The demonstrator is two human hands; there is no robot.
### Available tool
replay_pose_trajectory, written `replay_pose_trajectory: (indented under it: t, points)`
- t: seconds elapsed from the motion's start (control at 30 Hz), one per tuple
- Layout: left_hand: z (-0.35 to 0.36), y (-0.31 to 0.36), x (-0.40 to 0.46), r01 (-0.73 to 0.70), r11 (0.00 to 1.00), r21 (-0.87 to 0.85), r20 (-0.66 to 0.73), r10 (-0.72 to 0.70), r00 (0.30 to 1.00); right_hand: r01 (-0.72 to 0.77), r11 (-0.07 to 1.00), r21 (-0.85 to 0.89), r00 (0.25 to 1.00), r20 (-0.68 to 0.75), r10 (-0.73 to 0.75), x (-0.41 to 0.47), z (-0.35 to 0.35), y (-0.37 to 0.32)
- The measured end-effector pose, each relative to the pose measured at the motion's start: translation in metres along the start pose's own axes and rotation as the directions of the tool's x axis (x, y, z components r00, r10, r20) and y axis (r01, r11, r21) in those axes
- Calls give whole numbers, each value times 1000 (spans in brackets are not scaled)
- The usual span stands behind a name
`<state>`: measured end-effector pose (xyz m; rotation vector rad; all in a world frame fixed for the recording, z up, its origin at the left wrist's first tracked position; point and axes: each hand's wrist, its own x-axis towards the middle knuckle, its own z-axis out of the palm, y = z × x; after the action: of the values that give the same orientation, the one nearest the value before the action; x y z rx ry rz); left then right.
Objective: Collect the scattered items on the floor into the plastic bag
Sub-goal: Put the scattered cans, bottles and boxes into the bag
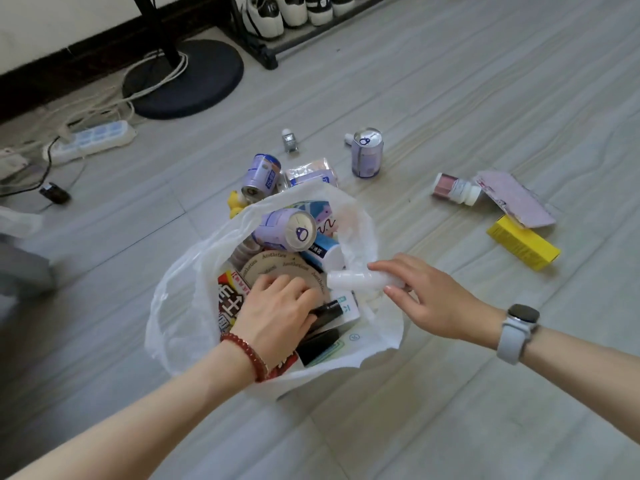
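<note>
The left hand (277, 311) is inside the plastic bag (180, 306), fingers curled around a black tube (327, 311). The right hand (426, 299) pinches the bag's rolled-up handle (353, 280) at the rim. Past the hands, purple cans (366, 152), a small bottle (457, 188) and a yellow box (523, 242) lie on the floor (450, 410).

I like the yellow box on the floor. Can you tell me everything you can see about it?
The yellow box is a small, long carton that looks like cardboard, bright yellow with tiny dark print on one side, too small to read. It looks closed and lies flat on the grey floor, off to the right of the plastic bag. A pink packet rests over its far end. No hand touches it.
</note>
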<state>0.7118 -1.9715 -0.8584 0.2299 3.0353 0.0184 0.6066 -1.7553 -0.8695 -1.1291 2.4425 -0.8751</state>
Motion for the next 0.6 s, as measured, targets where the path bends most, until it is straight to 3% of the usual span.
replay_pose_trajectory:
  t: [0.1,0.2,0.33,0.47,0.6]
  points:
    - [-10,0,-9,31,988,-151,29,-27,999,41,995,-91,996,87,-33,-11,-6,2]
    - [-13,10,-18,-59,959,-276,46,75,996,87,987,-135,990,124,-71,-16,-9,-4]
    - [-8,35,-21,-117,968,-221,154,153,976,141,974,-175,979,170,-111,-10,-12,-14]
    - [-1,46,-17,-185,962,-200,46,198,979,150,972,-183,982,138,-126,-6,-9,-22]
    - [4,34,-21,-135,927,-350,-89,111,990,175,962,-207,977,154,-145,-3,1,-22]
